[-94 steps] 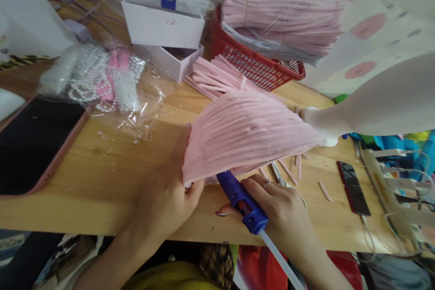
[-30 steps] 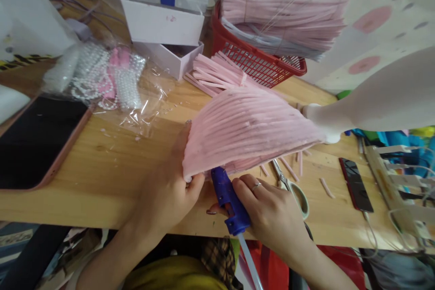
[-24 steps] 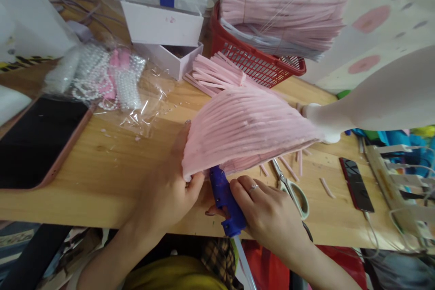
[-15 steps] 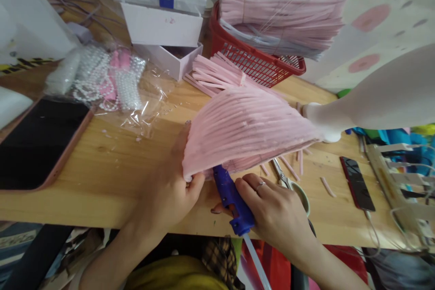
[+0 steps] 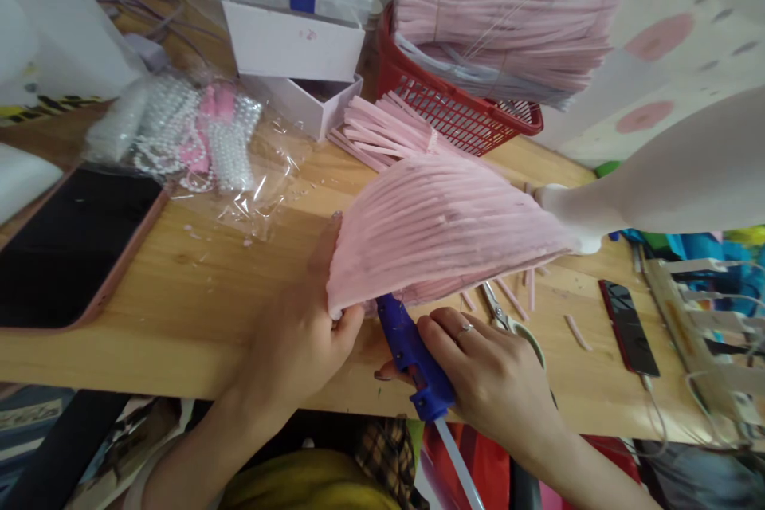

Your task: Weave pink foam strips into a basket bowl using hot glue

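My left hand (image 5: pixel 304 327) grips the lower left edge of a fan-shaped panel (image 5: pixel 442 227) made of pink fuzzy stems laid side by side. The panel is tilted, and its narrow end lies toward a white stand-like form (image 5: pixel 589 211) at the right. My right hand (image 5: pixel 487 370) is wrapped round a blue hot glue gun (image 5: pixel 415 358), with a clear glue stick (image 5: pixel 457 458) poking out of its back. The gun's nozzle is hidden under the panel's lower edge. Beside my right hand, scissors (image 5: pixel 508 319) lie on the table, partly covered.
A red basket (image 5: pixel 454 115) holds bundled pink stems (image 5: pixel 508 24). More pink stems (image 5: pixel 382 127) lie in front of it. White boxes (image 5: pixel 292 40), bagged pearl beads (image 5: pixel 203 131) and a large phone (image 5: pixel 72 247) are at the left. A smaller phone (image 5: pixel 629 327) and power strip (image 5: pixel 693 335) lie right.
The whole view has shifted slightly, so things appear a little further right. Both hands keep their hold on the panel and the glue gun, with hardly any movement between them.
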The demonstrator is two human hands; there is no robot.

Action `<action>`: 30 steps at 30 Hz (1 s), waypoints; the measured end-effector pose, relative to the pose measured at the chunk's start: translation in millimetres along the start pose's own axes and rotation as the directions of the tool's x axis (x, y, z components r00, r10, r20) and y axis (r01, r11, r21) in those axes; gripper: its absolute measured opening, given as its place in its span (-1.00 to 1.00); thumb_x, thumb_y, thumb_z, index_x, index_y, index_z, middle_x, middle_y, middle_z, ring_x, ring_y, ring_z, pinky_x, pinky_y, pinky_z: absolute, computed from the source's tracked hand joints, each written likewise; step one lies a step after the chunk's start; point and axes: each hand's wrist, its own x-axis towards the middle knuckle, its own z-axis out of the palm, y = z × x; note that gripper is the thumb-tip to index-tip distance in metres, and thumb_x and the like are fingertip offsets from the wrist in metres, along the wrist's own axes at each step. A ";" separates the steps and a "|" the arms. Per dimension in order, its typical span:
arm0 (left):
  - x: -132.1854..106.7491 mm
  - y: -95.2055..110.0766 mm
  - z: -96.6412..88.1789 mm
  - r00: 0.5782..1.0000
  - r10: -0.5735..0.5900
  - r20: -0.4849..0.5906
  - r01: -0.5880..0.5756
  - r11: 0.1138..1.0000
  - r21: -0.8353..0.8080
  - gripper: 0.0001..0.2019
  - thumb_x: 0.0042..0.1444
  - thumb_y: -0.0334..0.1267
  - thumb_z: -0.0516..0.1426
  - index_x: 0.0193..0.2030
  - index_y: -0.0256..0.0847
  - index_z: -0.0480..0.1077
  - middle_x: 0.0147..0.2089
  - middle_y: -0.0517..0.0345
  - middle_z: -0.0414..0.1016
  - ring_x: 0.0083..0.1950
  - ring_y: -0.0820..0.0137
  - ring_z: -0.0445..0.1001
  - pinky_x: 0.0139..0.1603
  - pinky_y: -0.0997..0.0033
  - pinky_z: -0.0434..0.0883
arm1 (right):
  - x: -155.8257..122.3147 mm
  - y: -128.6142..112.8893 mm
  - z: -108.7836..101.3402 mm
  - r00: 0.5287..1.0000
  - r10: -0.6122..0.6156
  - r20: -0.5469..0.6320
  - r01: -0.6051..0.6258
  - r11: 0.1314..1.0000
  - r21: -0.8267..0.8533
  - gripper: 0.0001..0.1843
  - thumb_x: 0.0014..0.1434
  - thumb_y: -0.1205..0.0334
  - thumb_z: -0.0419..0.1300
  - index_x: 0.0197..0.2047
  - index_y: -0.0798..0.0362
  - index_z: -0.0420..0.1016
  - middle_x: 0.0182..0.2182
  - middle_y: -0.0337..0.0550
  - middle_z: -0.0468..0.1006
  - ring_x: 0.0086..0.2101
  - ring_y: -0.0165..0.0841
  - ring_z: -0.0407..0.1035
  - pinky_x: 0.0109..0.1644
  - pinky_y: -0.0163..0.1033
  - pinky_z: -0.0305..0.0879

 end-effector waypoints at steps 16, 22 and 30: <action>1.7 0.1 -1.2 0.999 0.030 -0.028 -0.029 0.999 0.046 -0.60 0.27 -0.24 0.00 0.21 -0.20 0.37 0.00 -0.09 0.61 -0.23 0.26 0.60 -0.29 0.35 0.49 | 8.3 -0.1 -2.0 1.000 0.025 0.010 -0.025 1.000 -0.003 -0.60 0.47 0.09 -0.02 -0.32 0.08 0.47 -0.47 -0.20 0.51 -0.50 -0.36 0.40 -0.45 -0.21 0.15; 0.1 -2.2 1.6 0.999 0.028 -0.029 -0.027 0.999 0.045 -0.60 0.29 -0.21 0.00 0.21 -0.21 0.39 -0.03 -0.09 0.62 -0.21 0.24 0.61 -0.29 0.35 0.48 | 2.8 3.0 -1.6 0.998 -0.002 0.063 0.004 1.000 -0.029 -0.73 0.37 0.35 0.00 -0.30 0.09 0.48 -0.46 -0.18 0.50 -0.50 -0.32 0.39 -0.47 -0.18 0.12; -4.2 -6.2 6.7 0.999 0.013 -0.033 -0.012 1.000 0.023 -0.61 0.32 -0.18 -0.02 0.20 -0.22 0.38 -0.07 -0.09 0.62 -0.18 0.21 0.61 -0.23 0.30 0.49 | 6.5 -0.1 -2.6 1.000 -0.004 0.002 0.004 1.000 -0.007 -0.70 0.42 0.22 0.02 -0.31 0.09 0.47 -0.45 -0.20 0.50 -0.49 -0.34 0.39 -0.46 -0.19 0.14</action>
